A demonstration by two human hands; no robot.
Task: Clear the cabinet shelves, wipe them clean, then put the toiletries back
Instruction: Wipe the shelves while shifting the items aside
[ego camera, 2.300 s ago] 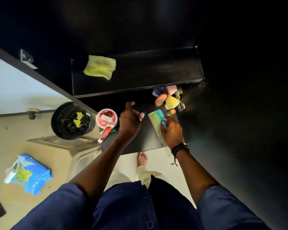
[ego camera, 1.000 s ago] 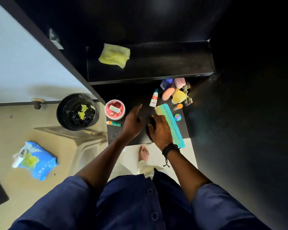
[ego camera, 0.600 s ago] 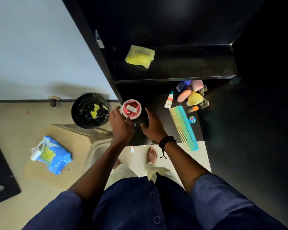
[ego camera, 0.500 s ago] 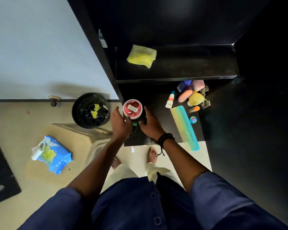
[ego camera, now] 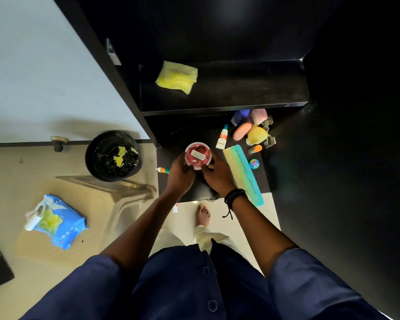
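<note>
A round red tub [ego camera: 198, 155] with a white label sits over the lower black shelf [ego camera: 261, 181]. My left hand [ego camera: 180, 175] grips its left side and my right hand [ego camera: 217, 175] grips its right side. To the right lie a teal and yellow comb [ego camera: 241, 173], a small white tube [ego camera: 222, 140], a small blue tin [ego camera: 254, 163], a little orange bottle [ego camera: 255, 148] and a cluster of pink, blue and yellow bottles [ego camera: 252, 128]. A small tube with an orange band [ego camera: 162, 170] lies by my left wrist. A yellow cloth [ego camera: 177, 77] rests on the upper shelf [ego camera: 240, 88].
A black bin [ego camera: 112, 155] with yellow scraps stands on a beige stool [ego camera: 116, 192] left of the cabinet. A blue wipes pack [ego camera: 56, 221] lies on the floor. The open cabinet door [ego camera: 333, 181] is at the right. My bare foot [ego camera: 203, 214] is below the shelf edge.
My right hand left the comb on the shelf and moved left. Both hands closed on the red tub and shifted it rightward onto the shelf.
</note>
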